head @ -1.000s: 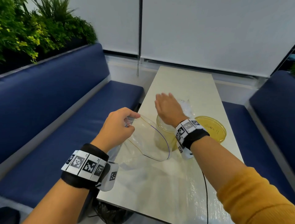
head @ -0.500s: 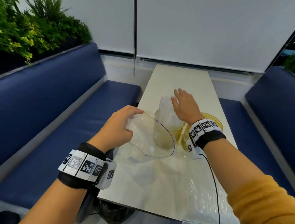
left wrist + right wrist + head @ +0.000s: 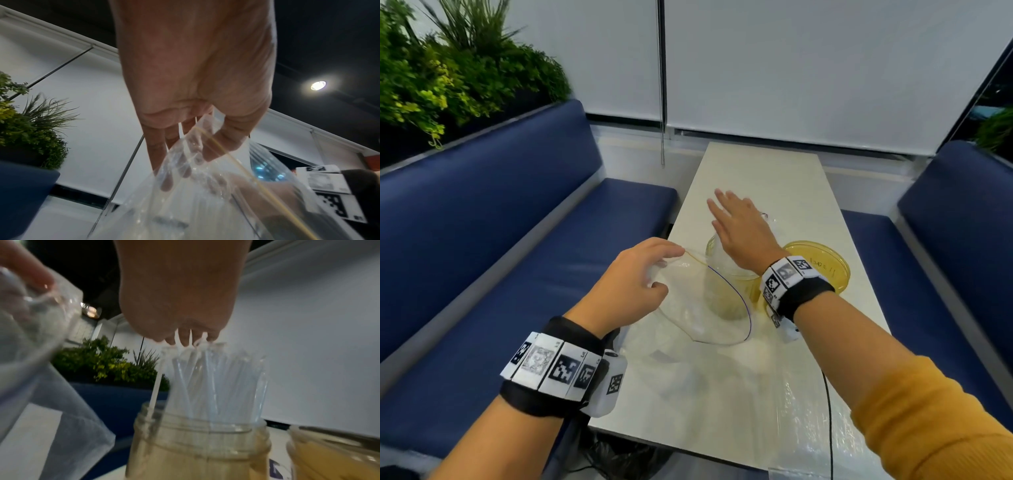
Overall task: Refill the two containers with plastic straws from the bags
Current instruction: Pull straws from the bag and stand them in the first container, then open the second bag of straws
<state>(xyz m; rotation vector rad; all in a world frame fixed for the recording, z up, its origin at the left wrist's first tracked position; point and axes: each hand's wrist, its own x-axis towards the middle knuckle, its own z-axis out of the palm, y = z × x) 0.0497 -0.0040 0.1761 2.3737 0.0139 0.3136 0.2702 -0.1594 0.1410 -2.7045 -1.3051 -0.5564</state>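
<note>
A: Head view first: a long pale table [image 3: 763, 178] runs between two blue benches [image 3: 482, 219], and near its middle stands the amber jar [image 3: 726, 291] with a yellow lid [image 3: 822, 267] lying just beside it, toward the right edge.

B: And the bag?

A: A clear zip bag [image 3: 705, 308] hangs open by the left edge. The left hand [image 3: 633, 287] pinches its rim, thumb and fingers curled round the plastic; the left wrist view confirms that hold [image 3: 197, 91].

B: The right hand?

A: The right hand [image 3: 743, 233] is flat, fingers straight and spread, holding nothing. From the right wrist view its fingertips [image 3: 185, 339] sit on the tops of the clear straws [image 3: 209, 382] standing in the jar [image 3: 197, 451].

B: So the step is settling them?

A: I'd judge so. Press evenly and gently so they slide down together; one white straw [image 3: 155, 391] leans at the jar's mouth and could tip out. Keep the bag lifted clear.
</note>
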